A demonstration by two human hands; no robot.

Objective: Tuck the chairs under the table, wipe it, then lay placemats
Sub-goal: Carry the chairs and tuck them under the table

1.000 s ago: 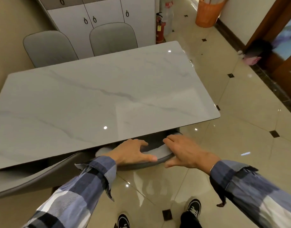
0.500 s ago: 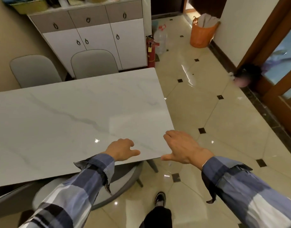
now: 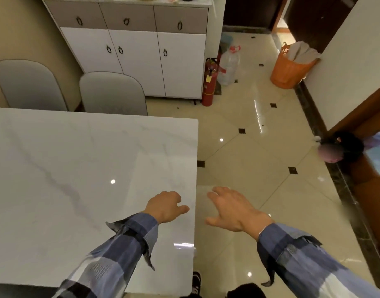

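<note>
Fingers of the left hand [image 3: 165,206] curl loosely over the table [image 3: 77,168], right hand [image 3: 234,208] spread, both empty.

Left hand [image 3: 166,206] loosely curled, palm down; right hand [image 3: 234,206] open, fingers spread, both arms extended forward.

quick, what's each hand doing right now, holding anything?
Left hand: loosely curled, empty, over the white marble table.
Right hand: open, fingers spread, empty, over the floor.

A red fire extinguisher [image 3: 209,82] is standing just beside a clear water jug [image 3: 227,66]. An orange basket [image 3: 289,69] is sitting against the wall.
</note>
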